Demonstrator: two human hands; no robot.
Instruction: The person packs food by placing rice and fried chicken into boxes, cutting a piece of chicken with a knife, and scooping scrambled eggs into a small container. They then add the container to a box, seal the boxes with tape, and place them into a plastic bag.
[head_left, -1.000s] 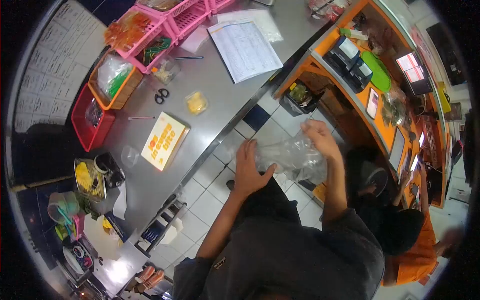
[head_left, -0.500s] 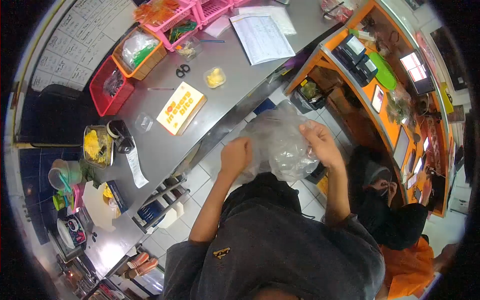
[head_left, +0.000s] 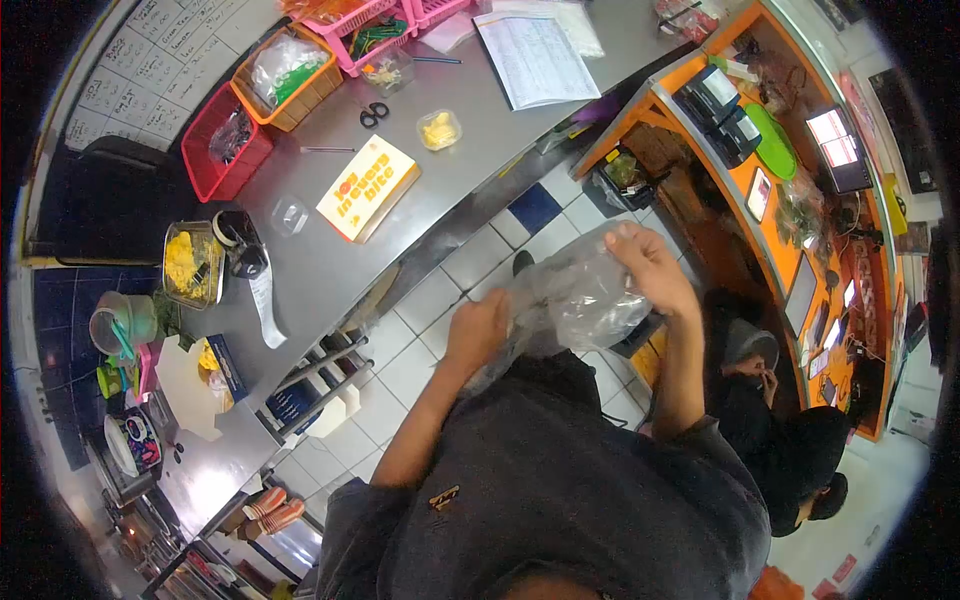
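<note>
A clear plastic bag [head_left: 585,300] is stretched between my two hands, in front of my body and above the tiled floor. My left hand [head_left: 478,330] is closed in a fist on the bag's left side. At its upper right edge, my right hand [head_left: 652,268] pinches the plastic between thumb and fingers. On the metal counter [head_left: 330,285] to the left lies a box [head_left: 367,188] printed "joy in every bite". Beside the box stands a small clear tub [head_left: 438,131] with yellow pieces in it.
Scissors [head_left: 374,115], a paper sheet [head_left: 538,60], a red basket [head_left: 225,150] and an orange basket [head_left: 283,80] occupy the counter. A steel tray [head_left: 192,265] holds yellow food. To the right, a person [head_left: 780,430] is beside an orange desk [head_left: 765,235] with phones and a screen.
The bag has gone from bunched and puffed to drawn out flatter between my hands. My left hand has lowered slightly. The person at the right has leaned over.
</note>
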